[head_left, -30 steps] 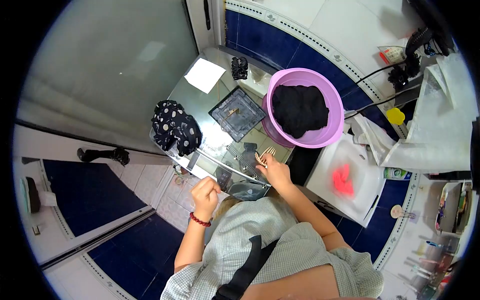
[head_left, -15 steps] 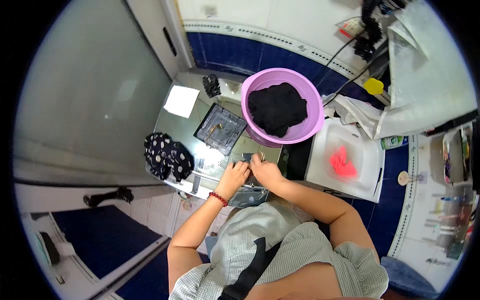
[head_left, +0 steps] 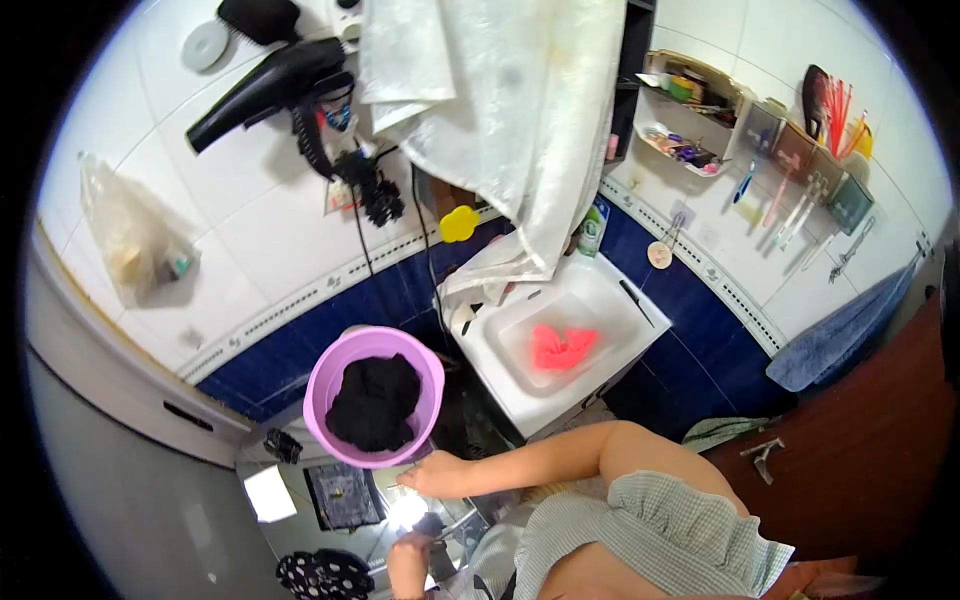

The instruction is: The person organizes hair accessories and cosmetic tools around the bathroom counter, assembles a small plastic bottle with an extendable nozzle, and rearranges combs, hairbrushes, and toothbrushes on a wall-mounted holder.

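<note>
My left hand [head_left: 408, 560] is low in the view over the glass top, its fingers curled. A small dark shape [head_left: 430, 524] lies by its fingertips. My right hand [head_left: 437, 474] is just under the purple basin [head_left: 312, 408], fingers pinched together over the glass. What either hand holds, if anything, is too small and blurred to make out. Black cloth [head_left: 375, 402] lies bunched in the basin. A square dark tray-like piece [head_left: 343, 496] lies left of my hands. A polka-dot cloth [head_left: 323, 577] is at the bottom left.
A white sink [head_left: 500, 385] holds a pink-red cloth [head_left: 562, 347]. A hair dryer [head_left: 265, 92] and cords hang on the wall, beside a white curtain [head_left: 490, 110]. Toothbrushes [head_left: 797, 215] hang at right. A white square [head_left: 269, 494] lies on the glass top.
The view has swung up and right, showing more wall and sink. My hands, together before, are now apart: the right one is nearer the basin, the left one nearer my body.
</note>
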Tool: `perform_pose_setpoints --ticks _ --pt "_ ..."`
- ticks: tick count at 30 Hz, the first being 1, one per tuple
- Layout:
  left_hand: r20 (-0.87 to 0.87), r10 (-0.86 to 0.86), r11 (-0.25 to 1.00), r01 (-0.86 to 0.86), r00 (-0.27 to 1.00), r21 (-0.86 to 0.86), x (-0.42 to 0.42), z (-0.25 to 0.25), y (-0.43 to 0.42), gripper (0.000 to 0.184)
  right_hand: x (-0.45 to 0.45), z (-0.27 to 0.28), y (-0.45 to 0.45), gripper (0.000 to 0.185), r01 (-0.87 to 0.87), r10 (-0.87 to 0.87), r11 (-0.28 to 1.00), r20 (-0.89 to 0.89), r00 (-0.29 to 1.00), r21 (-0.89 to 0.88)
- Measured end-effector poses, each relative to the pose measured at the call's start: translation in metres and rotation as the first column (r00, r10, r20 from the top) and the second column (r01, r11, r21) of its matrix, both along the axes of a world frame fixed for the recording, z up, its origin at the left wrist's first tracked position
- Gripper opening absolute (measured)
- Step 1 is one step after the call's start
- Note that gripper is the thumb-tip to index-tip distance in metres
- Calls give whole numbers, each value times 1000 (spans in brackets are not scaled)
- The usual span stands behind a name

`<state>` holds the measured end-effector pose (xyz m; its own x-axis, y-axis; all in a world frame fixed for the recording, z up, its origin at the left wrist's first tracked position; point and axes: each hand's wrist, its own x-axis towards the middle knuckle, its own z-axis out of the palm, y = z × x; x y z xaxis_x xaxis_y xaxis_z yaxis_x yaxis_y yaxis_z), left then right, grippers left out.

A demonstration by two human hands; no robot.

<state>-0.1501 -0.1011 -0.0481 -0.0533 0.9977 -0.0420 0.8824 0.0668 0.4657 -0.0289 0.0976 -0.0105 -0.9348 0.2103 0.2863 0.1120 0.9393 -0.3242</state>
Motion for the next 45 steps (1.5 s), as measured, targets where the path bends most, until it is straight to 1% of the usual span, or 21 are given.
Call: perform_pose_setpoints --ticks 1,2,4,6,8,9,10,11,14,16,18,19,20,22,24,26,31,36,40,43,45 --pt "24 18 982 -13 1000 -188 -3 8 2 14 13 26 9 22 57 -62 994 -56 996 -90" --pt "97 -20 999 22 995 -26 -2 24 7 11 28 47 18 22 121 -153 971 -145 977 -207" --pt "107 24 997 -17 994 -73 15 82 31 12 64 79 39 22 196 -348 872 -287 893 -447" --pt "73 15 999 -18 997 38 26 105 56 13 97 88 65 23 105 -462 799 -492 738 -593" --pt "114 -46 987 27 992 158 46 133 89 14 139 117 81 25 90 -560 738 -532 635 -669" --pt "170 -106 972 66 980 225 61 151 111 15 160 118 90 24 157 -632 681 -466 620 -715" --pt "219 -169 951 101 961 293 73 162 129 15 176 131 95 23 176 -681 656 -475 557 -734" --pt "142 -247 920 186 959 345 77 158 148 15 193 141 101 23 199 -681 687 -524 512 -698" --pt "334 -219 918 78 917 388 135 193 207 10 247 153 118 23 281 -716 693 -586 381 -664" --pt "343 -293 880 110 892 463 151 193 246 9 277 158 128 22 315 -752 659 -609 254 -683" --pt "484 -252 930 72 838 360 169 194 276 8 300 160 138 19 321 -767 624 -636 82 -712" --pt "541 -321 915 105 777 391 181 194 293 9 312 149 150 17 353 -700 671 -714 14 -652" --pt "638 -331 926 110 695 361 194 197 307 15 325 145 155 17 377 -714 644 -700 -15 -666" --pt "833 -412 910 133 368 391 212 179 345 20 351 138 162 17 424 -741 584 -667 -68 -692" --pt "838 -403 911 246 367 331 232 185 379 15 376 126 171 18 459 -739 554 -664 -115 -695" --pt "702 -576 813 382 419 440 255 200 415 13 394 122 174 19 390 -786 491 -589 -185 -779" --pt "863 -475 831 411 172 376 309 225 467 26 422 111 185 19 364 -817 423 -523 -242 -830" --pt "960 -276 842 469 -51 267 332 251 501 29 430 102 205 20 378 -819 442 -538 -199 -814" --pt "985 -153 864 474 -78 171 336 255 512 31 433 97 219 19 343 -835 455 -528 -156 -822" --pt "950 -293 891 331 -107 311 338 263 516 30 430 101 225 20 287 -868 444 -487 -99 -849" --pt "849 -528 838 172 11 519 336 277 524 28 427 100 228 20 278 -870 452 -488 -74 -848"
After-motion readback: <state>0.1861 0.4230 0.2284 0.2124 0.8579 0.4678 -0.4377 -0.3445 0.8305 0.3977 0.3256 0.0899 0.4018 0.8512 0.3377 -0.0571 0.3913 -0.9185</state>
